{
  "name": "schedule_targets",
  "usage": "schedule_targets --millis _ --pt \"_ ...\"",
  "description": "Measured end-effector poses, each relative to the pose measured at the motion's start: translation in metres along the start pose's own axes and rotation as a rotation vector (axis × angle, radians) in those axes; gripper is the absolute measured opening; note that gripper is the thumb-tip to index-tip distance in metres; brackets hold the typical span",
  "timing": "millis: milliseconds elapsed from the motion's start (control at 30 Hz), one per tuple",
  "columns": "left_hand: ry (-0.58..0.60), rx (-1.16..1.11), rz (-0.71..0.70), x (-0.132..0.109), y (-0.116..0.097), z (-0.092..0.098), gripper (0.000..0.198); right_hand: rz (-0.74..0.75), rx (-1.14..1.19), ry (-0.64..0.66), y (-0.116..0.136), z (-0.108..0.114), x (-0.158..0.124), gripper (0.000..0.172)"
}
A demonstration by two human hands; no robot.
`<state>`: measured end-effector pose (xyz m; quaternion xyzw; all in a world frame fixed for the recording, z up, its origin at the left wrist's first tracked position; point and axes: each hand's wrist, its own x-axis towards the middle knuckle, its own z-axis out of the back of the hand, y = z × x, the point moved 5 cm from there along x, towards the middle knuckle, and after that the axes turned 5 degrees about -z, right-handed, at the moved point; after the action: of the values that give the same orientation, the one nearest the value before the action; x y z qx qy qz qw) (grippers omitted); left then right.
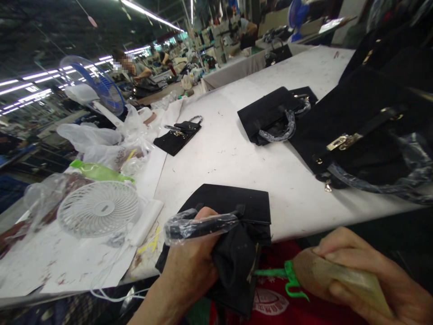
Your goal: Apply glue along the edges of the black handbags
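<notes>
A black handbag (233, 201) lies tilted at the table's front edge, its handle wrapped in clear plastic. My left hand (192, 262) reaches under that handle and is closed on the bag, with most of its fingers hidden. In my right hand (358, 271) is a yellowish squeeze bottle (338, 275), fingers wrapped round its body. Its green nozzle (270, 272) points left, with the tip at the edge of the bag's lower panel; whether they touch I cannot tell. A green cap hangs beside the nozzle.
Several more black handbags (267, 115) stand or lie on the white table (216, 167), with large ones (372, 126) at the right. A small white fan (101, 210), clear plastic bags (91, 140) and a green packet (101, 172) crowd the left. People work in the background.
</notes>
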<state>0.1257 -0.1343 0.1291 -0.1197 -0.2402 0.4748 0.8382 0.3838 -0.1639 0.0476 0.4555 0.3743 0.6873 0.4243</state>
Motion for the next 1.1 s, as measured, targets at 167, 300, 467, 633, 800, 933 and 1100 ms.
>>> schedule_targets --millis 167,300,467,633,800,933,1100 --pt "0.000 -0.005 0.000 -0.001 0.000 0.000 0.015 0.017 -0.033 0.021 0.001 -0.002 0.002 0.032" --pt "-0.009 -0.003 0.006 -0.002 0.001 0.000 0.016 0.029 -0.026 0.003 0.003 0.000 0.005 0.031" --pt "0.001 0.003 0.001 -0.001 0.001 -0.001 0.013 0.038 -0.004 0.014 0.008 0.003 -0.002 0.037" --pt "-0.013 0.021 -0.023 0.000 0.000 0.000 0.014 0.009 0.018 -0.006 0.011 0.004 -0.004 0.039" --pt "0.006 0.013 -0.008 -0.001 0.000 -0.001 0.015 0.011 0.011 -0.005 0.012 0.001 0.002 0.042" --pt "-0.004 0.026 -0.008 0.000 0.000 -0.001 0.015 0.050 0.033 0.025 0.016 0.002 0.000 0.042" --pt "-0.010 0.001 -0.015 0.002 0.001 0.000 0.014 0.028 -0.008 0.036 0.016 0.001 -0.004 0.039"
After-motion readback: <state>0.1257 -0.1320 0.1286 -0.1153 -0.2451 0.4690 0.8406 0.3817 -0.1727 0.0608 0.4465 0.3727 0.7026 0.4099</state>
